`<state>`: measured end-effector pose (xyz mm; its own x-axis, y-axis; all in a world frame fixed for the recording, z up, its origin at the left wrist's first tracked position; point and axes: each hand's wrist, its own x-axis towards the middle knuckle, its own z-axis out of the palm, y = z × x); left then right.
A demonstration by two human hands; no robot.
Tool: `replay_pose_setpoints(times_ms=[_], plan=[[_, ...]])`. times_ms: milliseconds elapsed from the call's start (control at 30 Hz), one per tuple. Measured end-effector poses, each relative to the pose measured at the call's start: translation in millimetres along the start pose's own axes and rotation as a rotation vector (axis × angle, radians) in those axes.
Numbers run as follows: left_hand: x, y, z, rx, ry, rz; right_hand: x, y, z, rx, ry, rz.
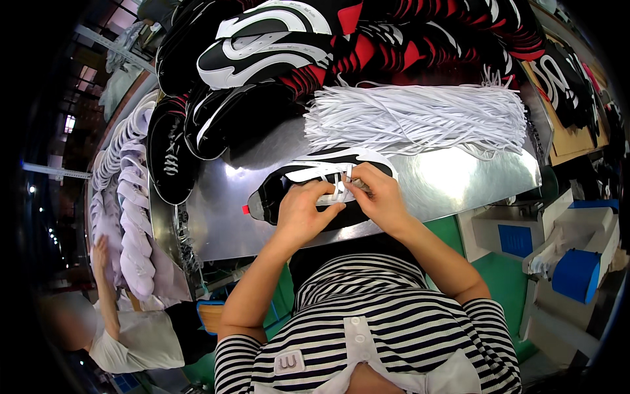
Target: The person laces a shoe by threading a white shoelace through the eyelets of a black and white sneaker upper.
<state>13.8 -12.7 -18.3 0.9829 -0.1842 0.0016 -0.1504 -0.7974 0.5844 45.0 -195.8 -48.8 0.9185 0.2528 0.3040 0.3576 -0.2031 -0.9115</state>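
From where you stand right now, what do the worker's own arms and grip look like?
They're human. The left sleeve and right sleeve are short, with dark and white stripes. Below them, the left forearm and right forearm are bare, with no cables visible. The left grip and right grip are ordinary hands, no gloves.

From the wearer's head, 1 wide fisheye camera looks steeply down, past a striped shirt (400,308), onto a metal table (446,185) at close range.
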Motion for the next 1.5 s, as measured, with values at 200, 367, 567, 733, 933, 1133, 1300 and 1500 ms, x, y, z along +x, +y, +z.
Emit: replay_pose_setpoints(times_ms=[200,367,567,733,933,1133,1300,1500], plan=[[3.7,1.9,5.1,0.053,-0.006,-0.075,-14.3,-3.2,-8.4,0.11,-0.043,0.114],[6.1,0.0,6.7,0.032,-0.046,-0.098,-47.9,-13.5,-13.2,0.212,-0.114,0.345],[3.0,-1.7,13.0,0.006,0.045,-0.015,-51.8,-13.3,-10.9,0.104,-0.156,0.419],[1.1,-0.4,12.3,-0.021,0.086,0.059,-49.2,-11.2,-11.0,0.076,-0.166,0.438],[-9.9,6.3,19.7,-0.072,0.143,0.163,-45.4,-2.8,6.6,0.046,-0.136,0.485],[-23.0,8.5,12.2,-0.024,0.131,0.179,-36.8,-9.2,-1.8,0.029,-0.263,0.453],[-37.8,4.5,-0.5,0.207,0.213,0.312,-46.1,-13.0,-60.7,-0.009,-0.202,0.41],[-36.2,9.0,1.8,0.261,0.297,0.449,7.1,-47.2,-17.3,-0.336,-0.455,-0.222]])
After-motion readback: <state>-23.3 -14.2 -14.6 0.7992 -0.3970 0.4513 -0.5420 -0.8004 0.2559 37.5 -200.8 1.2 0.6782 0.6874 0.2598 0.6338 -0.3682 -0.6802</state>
